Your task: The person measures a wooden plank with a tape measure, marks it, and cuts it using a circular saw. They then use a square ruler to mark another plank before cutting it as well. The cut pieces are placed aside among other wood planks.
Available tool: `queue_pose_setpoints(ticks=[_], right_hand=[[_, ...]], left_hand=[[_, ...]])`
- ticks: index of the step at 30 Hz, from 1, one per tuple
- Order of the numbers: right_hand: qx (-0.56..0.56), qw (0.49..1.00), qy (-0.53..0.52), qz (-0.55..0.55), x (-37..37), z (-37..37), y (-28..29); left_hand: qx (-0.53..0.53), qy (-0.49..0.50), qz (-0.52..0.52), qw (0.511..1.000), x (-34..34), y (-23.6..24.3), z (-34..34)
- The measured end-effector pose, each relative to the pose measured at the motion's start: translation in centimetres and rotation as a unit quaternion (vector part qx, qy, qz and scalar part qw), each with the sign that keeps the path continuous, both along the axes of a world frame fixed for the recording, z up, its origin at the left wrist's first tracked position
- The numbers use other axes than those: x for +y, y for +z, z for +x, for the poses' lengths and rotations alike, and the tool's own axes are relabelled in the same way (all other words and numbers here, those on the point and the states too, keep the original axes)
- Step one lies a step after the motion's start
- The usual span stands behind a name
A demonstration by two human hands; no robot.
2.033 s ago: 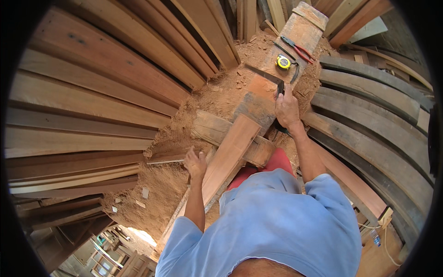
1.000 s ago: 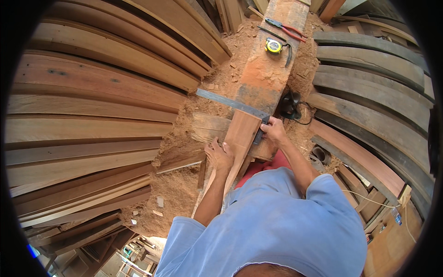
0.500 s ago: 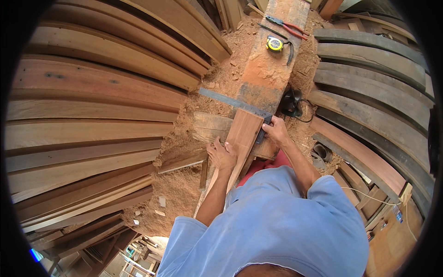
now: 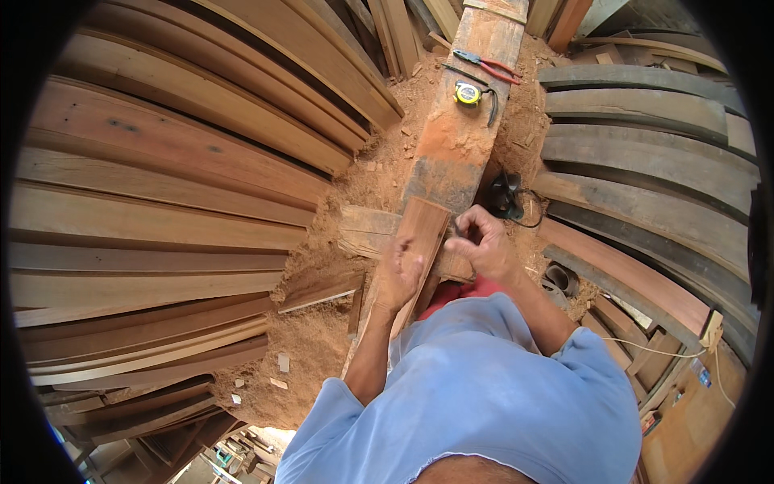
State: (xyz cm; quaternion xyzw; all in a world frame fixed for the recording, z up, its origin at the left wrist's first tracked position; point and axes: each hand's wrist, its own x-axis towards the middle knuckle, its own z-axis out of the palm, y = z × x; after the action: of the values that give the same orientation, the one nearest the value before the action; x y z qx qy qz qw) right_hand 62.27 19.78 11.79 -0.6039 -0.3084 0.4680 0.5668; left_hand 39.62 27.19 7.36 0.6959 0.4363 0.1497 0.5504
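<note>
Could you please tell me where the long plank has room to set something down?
Sawdust aside, the long plank is free between the tape measure and the reddish board. It is crowded farther off, by the pliers, and nearer, where the left hand and right hand are at the board.

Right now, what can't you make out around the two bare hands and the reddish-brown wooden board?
Head view:
- Right hand: curled fingers hide whether it holds anything.
- Left hand: motion blur; contact with the reddish-brown wooden board unclear.
- Board's lower end: hidden by left forearm and blue cloth shirt.
- Black corded object: too dark and small to identify.
</note>
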Motion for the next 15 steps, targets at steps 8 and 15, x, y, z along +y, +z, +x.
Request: queue_pose_setpoints(ticks=[8,15], right_hand=[[-0.256,0.964,0.031,0.064,1.3,-7.9,-1.8],[-0.245,0.921,0.206,-0.223,-0.1,-5.9,-4.5]], left_hand=[[-0.202,0.152,-0.380,0.890,-0.2,0.9,1.0],[-0.036,0.174,-0.218,0.960,7.4,-5.4,-1.4]])
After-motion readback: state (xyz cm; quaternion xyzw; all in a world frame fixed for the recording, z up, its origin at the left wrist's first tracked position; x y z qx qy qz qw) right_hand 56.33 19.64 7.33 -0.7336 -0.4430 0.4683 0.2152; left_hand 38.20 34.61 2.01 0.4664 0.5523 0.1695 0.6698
